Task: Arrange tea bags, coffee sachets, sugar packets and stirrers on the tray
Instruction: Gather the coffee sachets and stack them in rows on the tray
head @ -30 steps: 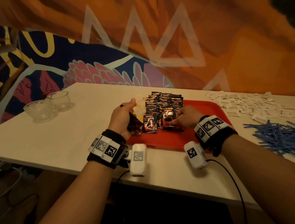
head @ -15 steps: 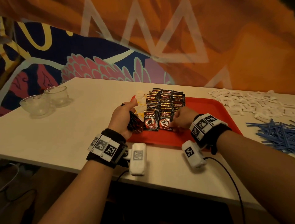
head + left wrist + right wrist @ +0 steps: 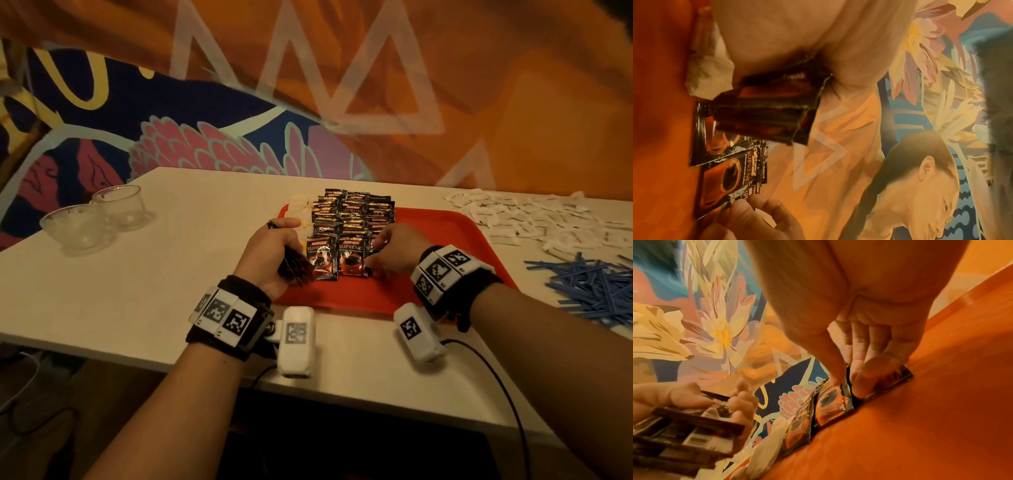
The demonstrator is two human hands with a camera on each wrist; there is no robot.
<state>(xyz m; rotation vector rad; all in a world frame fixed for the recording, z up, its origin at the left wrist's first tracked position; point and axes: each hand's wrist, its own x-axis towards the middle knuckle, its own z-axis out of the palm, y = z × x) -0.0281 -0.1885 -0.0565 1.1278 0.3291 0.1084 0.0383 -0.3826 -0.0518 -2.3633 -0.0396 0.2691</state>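
Observation:
Rows of black-and-red coffee sachets [image 3: 352, 212] lie overlapping on the red tray [image 3: 445, 233], with pale tea bags [image 3: 301, 212] along their left side. My left hand [image 3: 270, 253] grips a stack of coffee sachets [image 3: 766, 107] upright at the tray's near left corner. My right hand [image 3: 387, 253] is at the front of the right-hand row. Its thumb and curled fingers [image 3: 875, 368] pinch a coffee sachet [image 3: 898, 376] lying on the tray, beside the front sachet of the middle row [image 3: 351, 255].
White sugar packets [image 3: 534, 219] are scattered on the table right of the tray. Blue stirrers [image 3: 596, 287] lie in a loose heap nearer the right edge. Two glass bowls [image 3: 72, 226] stand at the far left. A painted wall rises behind the table.
The right hand left a sachet at the front of the middle row and shifted slightly right onto another sachet. The left hand kept its stack and stayed put.

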